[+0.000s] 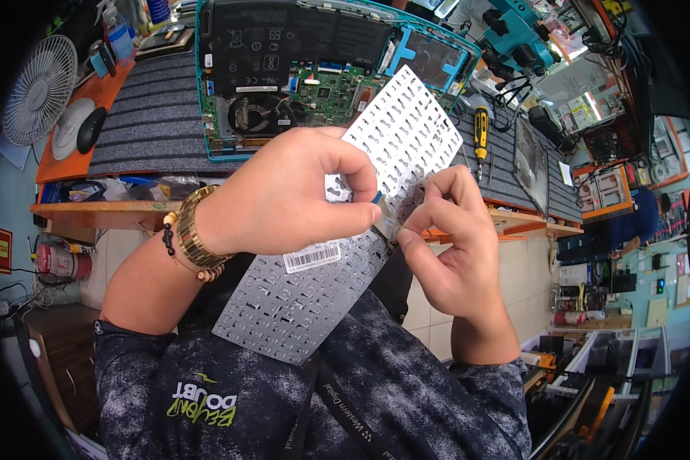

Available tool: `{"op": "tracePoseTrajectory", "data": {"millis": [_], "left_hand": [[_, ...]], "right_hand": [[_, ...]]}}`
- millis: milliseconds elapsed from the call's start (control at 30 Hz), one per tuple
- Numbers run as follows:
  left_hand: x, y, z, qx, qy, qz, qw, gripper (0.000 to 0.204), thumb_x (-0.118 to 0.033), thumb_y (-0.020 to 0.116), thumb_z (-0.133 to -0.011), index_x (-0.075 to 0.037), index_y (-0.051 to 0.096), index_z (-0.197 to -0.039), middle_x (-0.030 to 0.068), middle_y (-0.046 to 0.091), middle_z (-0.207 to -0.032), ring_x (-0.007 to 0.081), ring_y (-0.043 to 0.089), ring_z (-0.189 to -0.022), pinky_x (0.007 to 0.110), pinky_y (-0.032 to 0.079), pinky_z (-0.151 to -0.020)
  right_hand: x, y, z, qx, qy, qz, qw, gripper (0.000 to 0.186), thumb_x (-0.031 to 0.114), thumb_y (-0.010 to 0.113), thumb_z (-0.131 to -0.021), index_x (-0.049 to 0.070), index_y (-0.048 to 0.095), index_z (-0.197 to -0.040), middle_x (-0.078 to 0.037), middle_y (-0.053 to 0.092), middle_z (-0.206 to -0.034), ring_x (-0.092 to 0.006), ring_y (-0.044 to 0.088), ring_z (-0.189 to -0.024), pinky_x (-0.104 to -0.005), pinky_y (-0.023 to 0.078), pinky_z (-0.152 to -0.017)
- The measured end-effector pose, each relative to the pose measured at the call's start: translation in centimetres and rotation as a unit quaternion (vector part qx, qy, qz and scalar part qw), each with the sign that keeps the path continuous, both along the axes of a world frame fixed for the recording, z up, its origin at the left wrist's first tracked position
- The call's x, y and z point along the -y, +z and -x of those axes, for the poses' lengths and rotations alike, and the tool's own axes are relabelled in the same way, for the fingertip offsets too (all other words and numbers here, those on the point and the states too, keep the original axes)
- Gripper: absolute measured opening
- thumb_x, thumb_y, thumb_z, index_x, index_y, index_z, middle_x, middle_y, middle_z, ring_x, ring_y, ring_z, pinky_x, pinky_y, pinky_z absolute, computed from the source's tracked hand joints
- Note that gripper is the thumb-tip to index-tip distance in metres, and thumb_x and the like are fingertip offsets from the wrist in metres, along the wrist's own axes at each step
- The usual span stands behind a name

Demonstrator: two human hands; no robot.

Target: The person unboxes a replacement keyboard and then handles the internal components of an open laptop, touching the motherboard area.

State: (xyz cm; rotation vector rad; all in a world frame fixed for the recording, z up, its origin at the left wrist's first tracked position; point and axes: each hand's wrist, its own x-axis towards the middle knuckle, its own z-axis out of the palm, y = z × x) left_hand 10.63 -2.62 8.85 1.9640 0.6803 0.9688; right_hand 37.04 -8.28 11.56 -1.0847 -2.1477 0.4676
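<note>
A silver laptop keyboard (318,295) slants across my lap towards the bench, its perforated metal back facing up, with a white barcode label near the middle. My left hand (284,192) lies over it, thumb and forefinger closed on a small blue-tipped strip that looks like the end of the keyboard's ribbon cable (377,197). Close beside it, my right hand (456,238) is closed in a pinch at the keyboard's right edge; what sits between its fingertips is too small to make out. Beyond both hands lies an opened teal laptop base (322,100), showing its battery, green board and fan.
The laptop base rests on a grey striped mat (149,115). Right of it are a yellow-and-black screwdriver (481,132) and a dark flat panel (530,165). A white fan (40,90) stands far left; a teal microscope (514,34) stands at the back right.
</note>
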Motion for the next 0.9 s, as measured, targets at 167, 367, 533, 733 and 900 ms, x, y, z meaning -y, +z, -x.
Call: {"op": "tracePoseTrajectory", "data": {"millis": [167, 367, 533, 733, 900], "left_hand": [[-0.01, 0.02, -0.01, 0.001, -0.003, -0.002, 1.000, 0.018, -0.015, 0.092, -0.093, -0.004, 0.078, -0.091, 0.0056, 0.074, -0.101, 0.0158, 0.069, -0.098, 0.034, 0.055, -0.090], [0.00, 0.01, 0.05, 0.000, -0.005, -0.002, 1.000, 0.018, -0.015, 0.092, -0.093, -0.003, 0.078, -0.091, 0.0060, 0.074, -0.101, 0.0159, 0.069, -0.098, 0.035, 0.055, -0.090], [-0.02, 0.03, 0.04, 0.003, -0.006, 0.010, 1.000, 0.018, -0.015, 0.092, -0.093, -0.003, 0.078, -0.091, 0.0059, 0.074, -0.101, 0.0156, 0.069, -0.098, 0.035, 0.055, -0.090], [0.00, 0.10, -0.02, 0.002, -0.005, 0.010, 1.000, 0.018, -0.015, 0.092, -0.093, -0.004, 0.078, -0.092, 0.0056, 0.074, -0.102, 0.0153, 0.069, -0.098, 0.034, 0.055, -0.090], [-0.02, -0.01, -0.01, 0.001, -0.006, 0.010, 1.000, 0.018, -0.015, 0.092, -0.094, -0.004, 0.079, -0.092, 0.0057, 0.074, -0.102, 0.0153, 0.069, -0.099, 0.034, 0.055, -0.091]], "right_hand": [[0.05, 0.03, -0.16, 0.003, -0.005, -0.004, 1.000, 0.012, 0.001, 0.080, -0.079, 0.000, 0.070, -0.085, -0.010, 0.053, -0.104, -0.0245, 0.055, -0.097, -0.0347, 0.047, -0.088], [0.01, 0.09, -0.21, -0.001, -0.012, -0.003, 1.000, 0.013, 0.002, 0.080, -0.079, 0.000, 0.070, -0.085, -0.010, 0.053, -0.104, -0.0248, 0.056, -0.098, -0.0353, 0.047, -0.089], [0.06, 0.04, -0.26, -0.006, -0.018, 0.000, 1.000, 0.012, 0.001, 0.080, -0.079, -0.001, 0.070, -0.085, -0.010, 0.054, -0.104, -0.0249, 0.056, -0.098, -0.0353, 0.047, -0.089], [0.04, 0.18, -0.37, -0.003, -0.024, 0.001, 1.000, 0.013, 0.001, 0.080, -0.079, -0.001, 0.069, -0.085, -0.009, 0.054, -0.103, -0.0248, 0.057, -0.097, -0.0354, 0.048, -0.090], [-0.07, 0.08, -0.56, -0.001, -0.022, -0.004, 1.000, 0.013, 0.000, 0.080, -0.079, -0.002, 0.069, -0.085, -0.010, 0.054, -0.103, -0.0246, 0.057, -0.097, -0.0351, 0.048, -0.089]]}}
